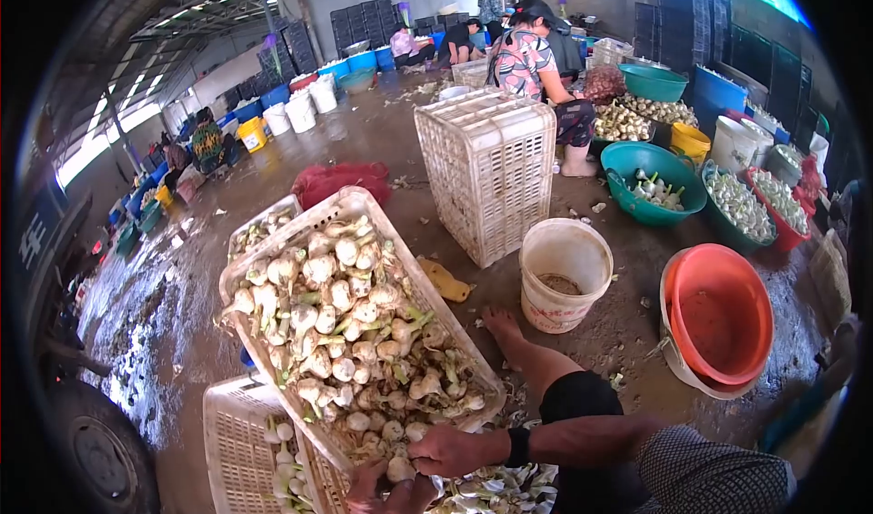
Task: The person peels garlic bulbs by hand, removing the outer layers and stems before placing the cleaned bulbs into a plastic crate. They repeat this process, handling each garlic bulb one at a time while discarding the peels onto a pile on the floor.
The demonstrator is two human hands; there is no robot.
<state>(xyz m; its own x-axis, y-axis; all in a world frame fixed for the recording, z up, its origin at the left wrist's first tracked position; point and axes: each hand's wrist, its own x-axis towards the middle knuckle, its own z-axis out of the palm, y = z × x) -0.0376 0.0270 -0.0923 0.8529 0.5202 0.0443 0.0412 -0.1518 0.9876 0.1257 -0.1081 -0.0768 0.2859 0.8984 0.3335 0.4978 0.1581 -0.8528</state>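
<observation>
At the near end of a white plastic crate heaped with garlic bulbs, both hands meet over one garlic bulb. My left hand is closed around it from below, partly cut off by the bottom of the view. From the right, my right hand, with a black band at the wrist, has its fingers curled against the same bulb. Their tips are partly hidden. Pale garlic peelings lie below my right forearm.
A lower crate holds trimmed garlic. Ahead stand an upturned crate, a white bucket and a red basin. A green basin of garlic sits near a seated person. A tyre is at left.
</observation>
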